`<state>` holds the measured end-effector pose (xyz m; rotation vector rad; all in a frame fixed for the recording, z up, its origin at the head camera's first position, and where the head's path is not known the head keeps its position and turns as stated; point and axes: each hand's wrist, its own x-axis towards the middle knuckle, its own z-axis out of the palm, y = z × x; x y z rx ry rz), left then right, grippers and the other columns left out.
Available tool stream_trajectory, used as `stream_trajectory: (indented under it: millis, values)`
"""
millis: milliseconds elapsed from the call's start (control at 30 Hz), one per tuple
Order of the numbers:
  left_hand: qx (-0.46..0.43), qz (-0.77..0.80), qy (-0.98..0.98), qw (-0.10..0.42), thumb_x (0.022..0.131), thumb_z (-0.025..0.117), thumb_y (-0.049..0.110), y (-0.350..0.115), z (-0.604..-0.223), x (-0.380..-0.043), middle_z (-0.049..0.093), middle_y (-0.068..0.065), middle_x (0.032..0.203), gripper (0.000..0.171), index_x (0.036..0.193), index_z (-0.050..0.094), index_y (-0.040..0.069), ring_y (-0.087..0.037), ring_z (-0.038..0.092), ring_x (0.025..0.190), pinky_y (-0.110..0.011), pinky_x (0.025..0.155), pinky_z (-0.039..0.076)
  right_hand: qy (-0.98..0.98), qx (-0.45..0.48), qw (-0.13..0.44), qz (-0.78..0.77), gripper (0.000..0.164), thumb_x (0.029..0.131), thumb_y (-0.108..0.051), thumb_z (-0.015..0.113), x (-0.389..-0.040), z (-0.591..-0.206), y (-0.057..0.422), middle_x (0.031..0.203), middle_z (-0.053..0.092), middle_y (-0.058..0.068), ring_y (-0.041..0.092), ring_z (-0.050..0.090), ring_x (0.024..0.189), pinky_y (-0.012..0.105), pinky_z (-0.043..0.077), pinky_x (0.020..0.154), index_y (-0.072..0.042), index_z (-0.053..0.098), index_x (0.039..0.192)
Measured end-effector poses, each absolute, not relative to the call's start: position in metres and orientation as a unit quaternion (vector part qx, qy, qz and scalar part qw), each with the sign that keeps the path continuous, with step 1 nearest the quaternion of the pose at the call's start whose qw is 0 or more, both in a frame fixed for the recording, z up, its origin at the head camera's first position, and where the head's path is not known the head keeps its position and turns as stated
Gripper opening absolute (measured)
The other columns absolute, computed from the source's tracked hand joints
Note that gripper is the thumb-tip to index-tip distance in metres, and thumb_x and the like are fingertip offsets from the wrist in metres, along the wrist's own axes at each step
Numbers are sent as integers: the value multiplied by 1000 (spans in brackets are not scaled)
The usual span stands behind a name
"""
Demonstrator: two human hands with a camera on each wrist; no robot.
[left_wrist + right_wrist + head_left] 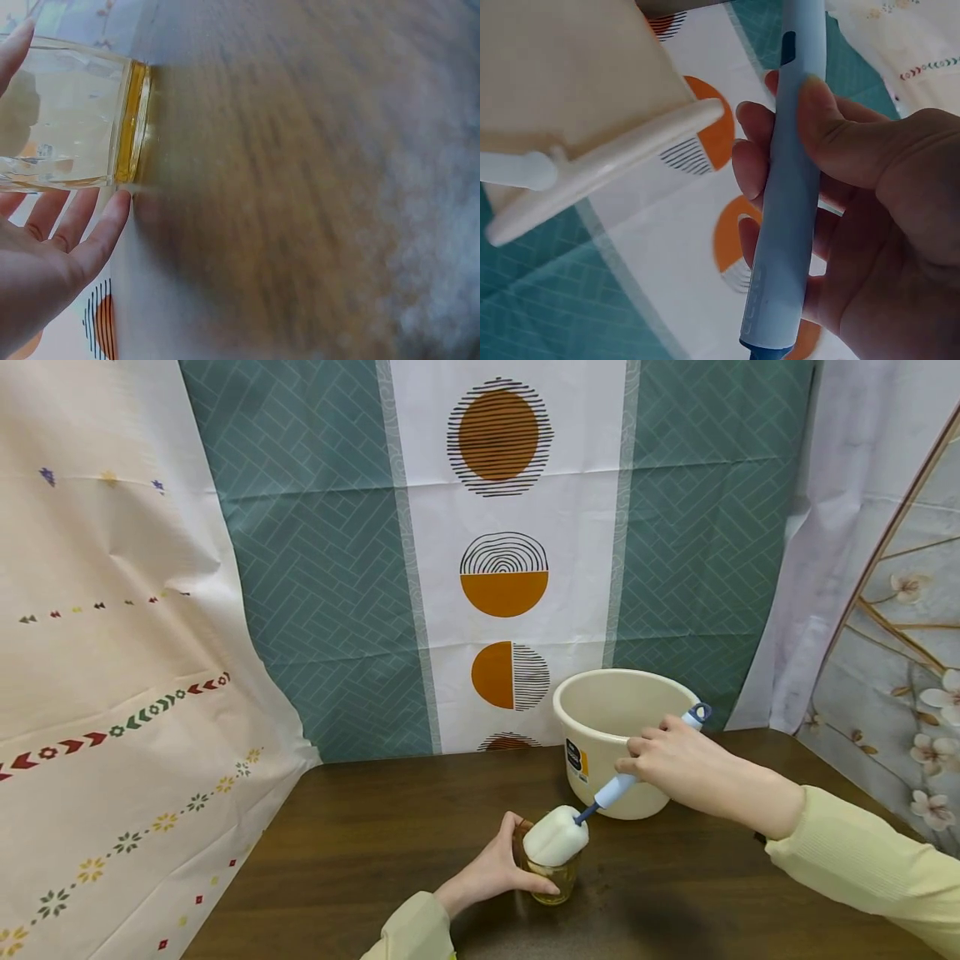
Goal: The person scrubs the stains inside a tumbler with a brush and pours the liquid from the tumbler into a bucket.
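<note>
An amber-tinted glass cup (pixel 553 883) stands on the table, its base on the wood in the left wrist view. My left hand (pixel 501 864) holds it from the left, thumb on the near side and fingers (pixel 96 232) along the other. A sponge cup brush is in my right hand (pixel 671 760), fingers and thumb curled round its light blue handle (pixel 791 187). The brush slants down to the left. Its white sponge head (pixel 557 837) sits in the mouth of the glass, with the upper part sticking out. The sponge's lower end shows dimly through the glass wall.
A cream bucket (pixel 592 727) with a label stands just behind the right hand. Dark wooden table (pixel 375 827) lies around the glass. Patterned cloths hang at the back (pixel 330 568), on the left (pixel 135 693) and on the right (pixel 900 693).
</note>
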<state>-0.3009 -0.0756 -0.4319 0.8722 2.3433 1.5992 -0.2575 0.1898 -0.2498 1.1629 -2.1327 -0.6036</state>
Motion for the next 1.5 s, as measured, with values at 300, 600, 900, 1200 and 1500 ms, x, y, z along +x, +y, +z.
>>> stream_trajectory:
  millis: [300,600,900,1200,1500]
  values:
    - [295,542,782,87,64,83,18,-76,-433,-302,50,0,108,65,104,33,11,-13,50,100,-33,85,37,-859,415,261,-145,29,65,-7,77,-259,-264,215,73,53,-9,14,51,64,29,32,51,-20,61,86]
    - [293,542,783,92,65,83,20,-75,-433,-302,50,0,108,66,107,32,12,-15,51,98,-32,83,38,-873,407,256,-80,27,66,-10,76,-259,-281,231,73,49,-11,11,49,63,26,31,48,-17,62,88]
    - [298,554,771,95,66,82,17,-75,-434,-302,51,-1,106,65,106,32,11,-23,51,99,-32,82,39,-882,426,201,21,32,71,7,69,-261,-298,243,72,42,-13,2,35,51,21,32,44,-16,56,87]
    - [295,549,777,90,65,83,18,-75,-434,-301,52,-5,104,66,106,33,11,-23,51,95,-32,80,39,-895,415,106,125,49,69,22,54,-258,-312,251,73,40,-19,-1,43,61,21,38,49,-21,52,92]
    - [294,563,765,101,66,83,16,-75,-432,-301,51,-12,110,67,109,33,5,-26,50,101,-31,83,39,-873,429,101,208,27,83,8,56,-261,-330,263,77,45,-19,2,49,65,21,41,49,-12,56,102]
